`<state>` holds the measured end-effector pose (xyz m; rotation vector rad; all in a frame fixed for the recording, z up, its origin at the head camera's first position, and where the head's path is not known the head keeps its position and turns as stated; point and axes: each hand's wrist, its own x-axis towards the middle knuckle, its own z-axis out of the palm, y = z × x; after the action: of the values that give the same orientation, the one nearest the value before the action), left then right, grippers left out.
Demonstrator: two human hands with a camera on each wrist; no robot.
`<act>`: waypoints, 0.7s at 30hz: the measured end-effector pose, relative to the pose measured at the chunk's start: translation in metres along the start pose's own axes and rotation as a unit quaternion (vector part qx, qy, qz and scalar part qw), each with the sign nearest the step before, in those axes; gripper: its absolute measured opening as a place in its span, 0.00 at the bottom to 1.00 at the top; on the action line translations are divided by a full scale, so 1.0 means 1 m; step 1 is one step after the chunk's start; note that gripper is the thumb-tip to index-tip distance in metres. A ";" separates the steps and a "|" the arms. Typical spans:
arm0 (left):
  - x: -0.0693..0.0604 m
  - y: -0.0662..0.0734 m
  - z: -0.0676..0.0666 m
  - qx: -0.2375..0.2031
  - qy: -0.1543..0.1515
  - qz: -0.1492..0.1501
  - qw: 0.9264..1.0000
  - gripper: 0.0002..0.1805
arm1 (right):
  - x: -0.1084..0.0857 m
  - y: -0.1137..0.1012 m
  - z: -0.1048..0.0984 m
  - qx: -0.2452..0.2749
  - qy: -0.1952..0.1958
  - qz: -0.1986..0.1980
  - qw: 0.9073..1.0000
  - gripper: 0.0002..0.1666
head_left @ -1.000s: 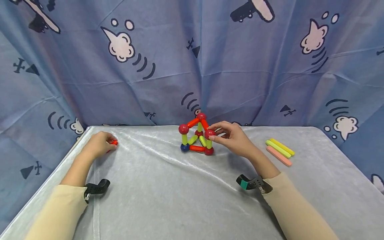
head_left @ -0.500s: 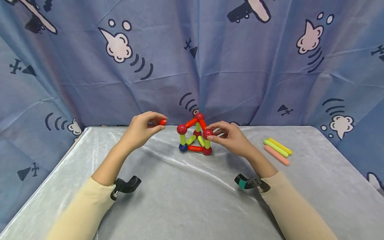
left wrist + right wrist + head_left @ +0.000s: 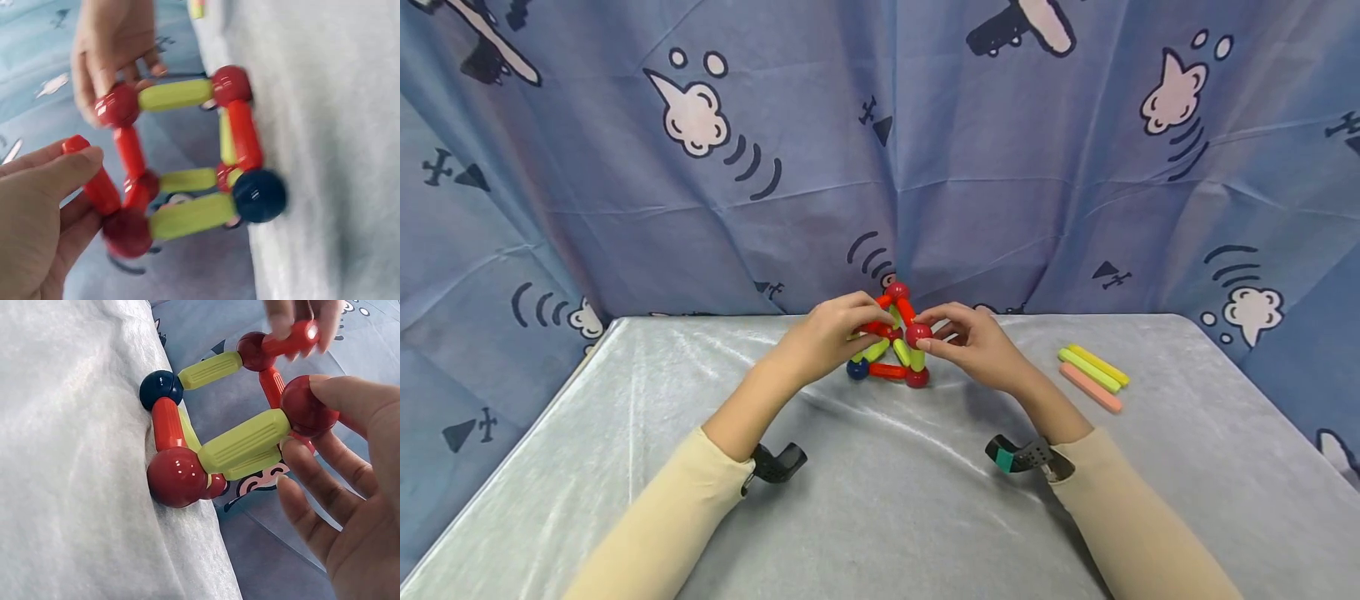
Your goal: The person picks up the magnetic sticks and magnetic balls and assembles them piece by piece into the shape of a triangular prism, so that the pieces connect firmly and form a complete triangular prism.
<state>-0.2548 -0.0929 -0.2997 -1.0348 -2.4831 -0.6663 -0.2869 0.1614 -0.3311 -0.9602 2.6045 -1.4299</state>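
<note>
My left hand [image 3: 820, 340] pinches a short red rod [image 3: 103, 187] between thumb and fingers. In the left wrist view, one end of that rod meets the upper left red ball [image 3: 127, 233] of a ball-and-rod frame. With its thumb and fingertips, my right hand [image 3: 973, 346] holds the upper right red ball [image 3: 306, 407]. The frame stands on the table, built of red and yellow-green rods, red balls and one dark blue ball [image 3: 857, 368] at its lower left corner. In the head view, left fingers hide part of its upper left.
To the right on the pale cloth-covered table [image 3: 880, 500] lie three loose sticks: a yellow stick [image 3: 1099, 364], a yellow-green stick [image 3: 1088, 370] and a salmon stick [image 3: 1091, 387]. A blue patterned curtain [image 3: 820, 150] hangs behind the table's back edge.
From the table's far left, my left hand has carried the red rod rightward to the frame's upper left ball. My right hand has kept its hold on the upper right ball.
</note>
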 end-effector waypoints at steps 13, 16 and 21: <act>0.006 0.003 0.021 0.141 0.015 0.057 0.988 0.12 | 0.001 0.004 0.003 0.030 -0.003 0.006 1.000 0.20; 0.005 0.002 0.024 0.144 0.027 0.053 0.988 0.12 | 0.001 0.006 0.003 0.040 -0.004 0.003 0.999 0.20; 0.004 0.003 0.028 0.143 0.046 0.040 0.988 0.12 | 0.001 0.006 0.003 0.053 -0.005 0.000 0.999 0.20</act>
<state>-0.2591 -0.0733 -0.3202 -0.9652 -2.3564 -0.3131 -0.2900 0.1616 -0.3373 -0.9537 2.4930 -1.5405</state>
